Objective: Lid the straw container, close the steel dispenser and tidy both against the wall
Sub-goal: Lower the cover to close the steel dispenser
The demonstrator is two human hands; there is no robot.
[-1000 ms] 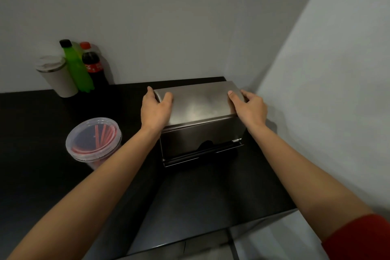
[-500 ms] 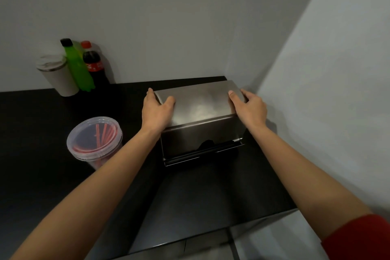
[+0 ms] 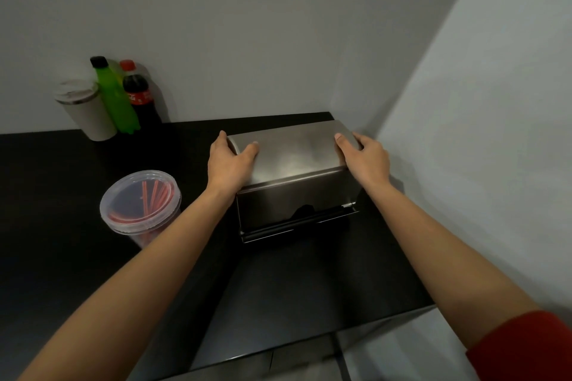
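Both hands grip the ends of the steel dispenser in the counter's back corner.

The left hand [image 3: 227, 162] curls its fingers over the left end of the steel dispenser [image 3: 297, 161], thumb laid on the closed curved lid; the right hand [image 3: 365, 158] clasps the right end the same way, fingers wrapped behind where they are partly hidden. The dispenser sits on the black counter [image 3: 294, 288] near the right wall [image 3: 483, 133], possibly touching it, though the shadow makes that hard to judge. Left of it, apart, stands the straw container [image 3: 140, 204], clear lid on, red straws inside. By the back wall stand a pale tumbler [image 3: 85, 110], a green bottle [image 3: 114, 99] and a cola bottle [image 3: 139, 96].
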